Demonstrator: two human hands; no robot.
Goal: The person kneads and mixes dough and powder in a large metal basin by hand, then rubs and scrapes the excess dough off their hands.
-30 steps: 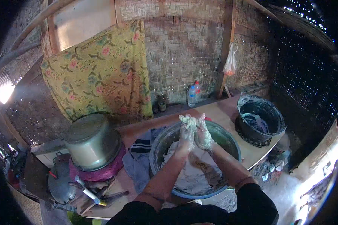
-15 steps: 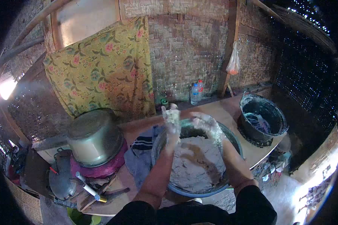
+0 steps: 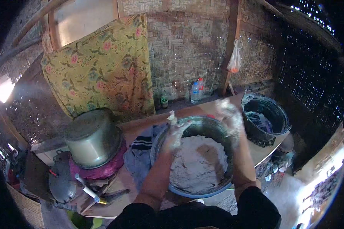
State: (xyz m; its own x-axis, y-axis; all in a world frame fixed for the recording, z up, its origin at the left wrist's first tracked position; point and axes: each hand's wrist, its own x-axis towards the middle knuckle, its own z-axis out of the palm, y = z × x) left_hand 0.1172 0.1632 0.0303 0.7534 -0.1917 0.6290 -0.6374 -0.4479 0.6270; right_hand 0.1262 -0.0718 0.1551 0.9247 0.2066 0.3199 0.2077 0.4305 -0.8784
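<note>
A wide round basin (image 3: pixel 202 194) holds a mass of pale, floury dough (image 3: pixel 195 168) with a cracked, uneven surface. Over the basin's far left rim is my left hand (image 3: pixel 176 131), crusted with pale paste, its fingers apart and nothing in it. My right hand (image 3: pixel 231 118) is raised above the far right rim, also coated white. Motion smears its fingers, so their shape is unclear. Both hands are off the dough, and shadow falls across its right side.
On the right stands a dark, white-smeared bucket (image 3: pixel 264 118). Left of the basin lie a blue-grey cloth (image 3: pixel 139 156), a large metal pot (image 3: pixel 90 141) and a knife-like tool (image 3: pixel 116 195). Plastic bottles (image 3: pixel 195 93) stand by the woven wall.
My right hand has moved right and up, away from my left hand. The left hand has lowered slightly, and its fingers have spread. The whole view has shifted a little.
</note>
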